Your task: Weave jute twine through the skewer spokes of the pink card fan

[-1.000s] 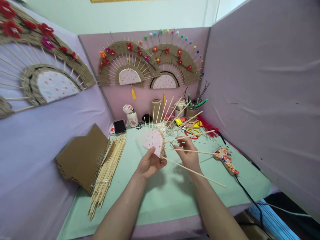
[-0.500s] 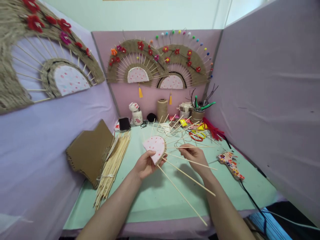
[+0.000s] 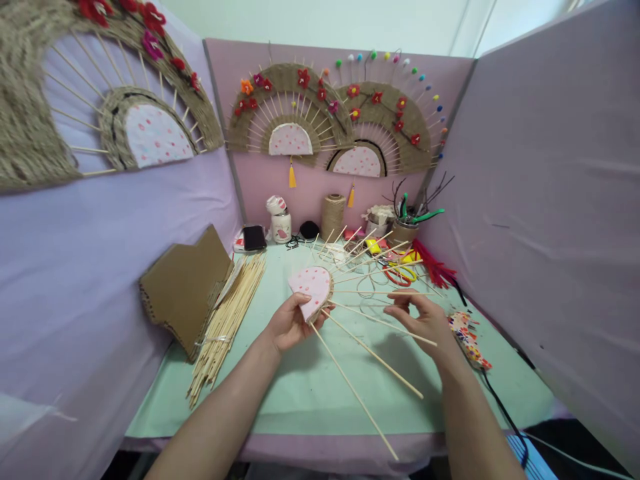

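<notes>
My left hand (image 3: 291, 321) is closed around a half-round fan base (image 3: 311, 287) covered in white cloth with pink dots, thumb on top and fingers beneath. Thin bamboo sticks (image 3: 375, 355) radiate from its curved edge, the lowest ones reaching toward the table's front. My right hand (image 3: 420, 317) is to the right among these sticks, thumb and forefinger bent toward each other. A thin strand of twine (image 3: 361, 305) runs from the fan's edge to those fingertips, and its loose loops lie behind the sticks.
A bundle of bamboo sticks (image 3: 227, 330) and cut cardboard (image 3: 185, 287) lie at left. Behind stand a twine spool (image 3: 333, 217) and a jar with green-handled pliers (image 3: 404, 232). Scissors (image 3: 397, 275) lie at back right. A patterned corded tool (image 3: 469, 340) rests right. Finished fans (image 3: 293, 80) hang on the walls.
My right hand has moved right, away from the fan base, and the twine strand now stretches straight toward it. My left hand keeps its hold. The camera view has shifted slightly.
</notes>
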Demonstrator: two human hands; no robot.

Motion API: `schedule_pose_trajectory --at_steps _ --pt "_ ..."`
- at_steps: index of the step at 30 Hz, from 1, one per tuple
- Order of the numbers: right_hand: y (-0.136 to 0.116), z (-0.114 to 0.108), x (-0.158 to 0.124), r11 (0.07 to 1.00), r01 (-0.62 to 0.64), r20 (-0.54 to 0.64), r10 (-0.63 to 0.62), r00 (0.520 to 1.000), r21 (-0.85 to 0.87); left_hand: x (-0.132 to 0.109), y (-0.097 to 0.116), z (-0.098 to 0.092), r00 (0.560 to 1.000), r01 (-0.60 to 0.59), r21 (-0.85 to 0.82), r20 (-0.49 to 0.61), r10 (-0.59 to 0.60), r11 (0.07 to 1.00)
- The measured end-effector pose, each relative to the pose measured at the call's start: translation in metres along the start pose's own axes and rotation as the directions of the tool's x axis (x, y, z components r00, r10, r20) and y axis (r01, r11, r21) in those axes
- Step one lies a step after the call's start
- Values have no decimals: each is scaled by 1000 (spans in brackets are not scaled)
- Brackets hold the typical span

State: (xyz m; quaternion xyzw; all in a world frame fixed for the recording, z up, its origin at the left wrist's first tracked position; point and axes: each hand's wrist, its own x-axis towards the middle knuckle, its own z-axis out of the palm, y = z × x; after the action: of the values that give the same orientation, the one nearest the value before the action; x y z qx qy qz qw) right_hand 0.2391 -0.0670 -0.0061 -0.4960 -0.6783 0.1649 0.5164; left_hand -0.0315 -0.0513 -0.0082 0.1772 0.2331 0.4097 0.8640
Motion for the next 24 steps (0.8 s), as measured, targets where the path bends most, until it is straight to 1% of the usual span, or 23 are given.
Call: schedule_pose_trajectory --at_steps 2,4,7,10,12,17,21,23,24 --pt "11 -19 2 999 0 28 1 1000 -54 0 1 -1 1000 -3 6 7 3 1000" --pt "17 -35 3 998 -14 8 14 1000 -68 0 2 -1 1000 3 18 2 -3 1000" --pt "12 -47 3 997 -78 -88 77 993 -10 -1 1 0 1000 17 47 -21 -16 999" --pt "-1 -48 1 993 -98 -149 107 983 68 -2 0 2 999 19 67 -36 -16 998" --pt "-10 -46 -2 994 -74 -145 85 986 79 -2 0 4 999 12 70 -49 -8 997" --pt "-31 -47 -10 999 -16 -147 22 989 40 -5 1 10 996 -20 60 -84 25 998" --pt "-49 -48 -10 996 56 -163 -43 986 74 -5 1 10 996 -32 54 -84 36 998" --pt "-55 -46 -7 994 57 -195 -38 980 93 -4 1 9 996 -30 57 -78 35 998" --pt "-57 -45 -5 994 46 -230 -22 973 102 -4 0 9 997 -31 60 -74 36 998"
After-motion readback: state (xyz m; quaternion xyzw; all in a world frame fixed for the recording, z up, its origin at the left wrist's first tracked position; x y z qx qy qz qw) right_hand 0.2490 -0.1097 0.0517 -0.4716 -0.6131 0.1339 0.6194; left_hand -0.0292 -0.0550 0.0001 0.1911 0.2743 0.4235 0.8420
